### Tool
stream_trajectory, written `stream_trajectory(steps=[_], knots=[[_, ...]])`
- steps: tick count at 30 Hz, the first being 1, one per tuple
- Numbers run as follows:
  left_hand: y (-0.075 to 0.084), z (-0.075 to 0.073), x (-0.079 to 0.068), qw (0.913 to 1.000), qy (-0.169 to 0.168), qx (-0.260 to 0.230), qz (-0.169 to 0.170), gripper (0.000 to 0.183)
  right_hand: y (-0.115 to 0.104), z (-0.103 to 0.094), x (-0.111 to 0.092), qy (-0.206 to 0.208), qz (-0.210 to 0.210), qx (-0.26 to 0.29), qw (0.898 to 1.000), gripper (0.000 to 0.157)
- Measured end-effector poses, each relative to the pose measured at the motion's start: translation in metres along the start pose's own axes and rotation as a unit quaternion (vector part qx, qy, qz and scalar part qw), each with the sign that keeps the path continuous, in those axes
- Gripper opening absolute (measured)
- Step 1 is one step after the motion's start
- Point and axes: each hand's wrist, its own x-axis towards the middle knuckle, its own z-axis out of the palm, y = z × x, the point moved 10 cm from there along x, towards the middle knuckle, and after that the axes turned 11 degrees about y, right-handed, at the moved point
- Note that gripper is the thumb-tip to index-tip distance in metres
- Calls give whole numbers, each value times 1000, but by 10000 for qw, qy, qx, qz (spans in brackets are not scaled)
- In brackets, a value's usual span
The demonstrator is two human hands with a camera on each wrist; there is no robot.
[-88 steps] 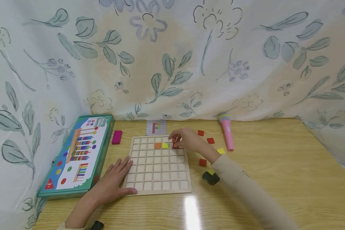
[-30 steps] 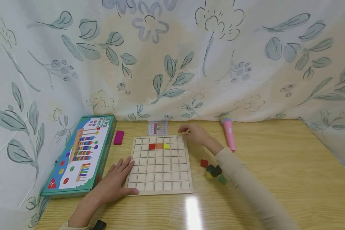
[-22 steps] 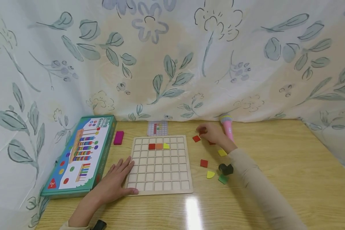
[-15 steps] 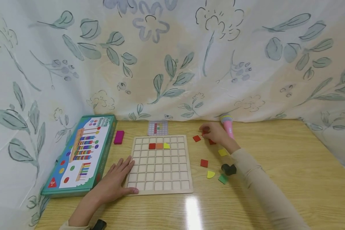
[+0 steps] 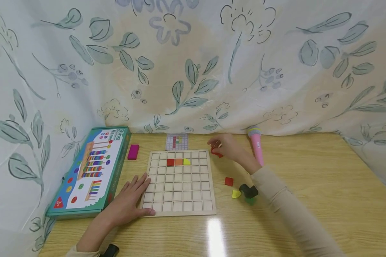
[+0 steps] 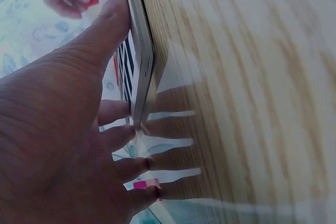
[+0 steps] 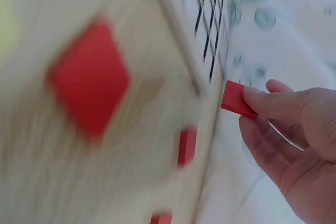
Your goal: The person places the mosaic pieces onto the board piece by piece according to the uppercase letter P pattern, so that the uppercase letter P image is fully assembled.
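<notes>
A wooden grid board [image 5: 177,187] lies flat on the table. In its second row sit a red square tile [image 5: 170,162], an orange tile [image 5: 178,162] and a yellow quarter-round tile [image 5: 187,161], side by side. My left hand [image 5: 126,201] rests at the board's lower left edge, fingers spread and thumb on the front corner. Just right of the board's far right corner, my right hand [image 5: 228,148] pinches another red square tile [image 7: 237,98] between thumb and fingers, raised above the table. Loose red tiles [image 7: 187,146] lie beneath it.
Right of the board lie a red tile [image 5: 229,181], a yellow quarter-round tile [image 5: 236,193] and a partly hidden green tile [image 5: 250,201]. A pattern card [image 5: 177,142] is behind the board. Around stand a game box [image 5: 90,171], a magenta block [image 5: 133,152] and a pink toy microphone [image 5: 256,144].
A red tile now sits left of the orange one, put there after the first frame. My right hand went to the loose tiles, picked up a red one and moved back left. The left hand stayed.
</notes>
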Motion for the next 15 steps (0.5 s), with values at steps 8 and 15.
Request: stream_trajectory(steps=[8,15], knots=[[0,0,0,10000,37,-33,18,105,-46,44,5,-427,-317,267,9982,25],[0,0,0,10000,65,9,29,105,-75,72,9,-586,-544,612,9949,23]])
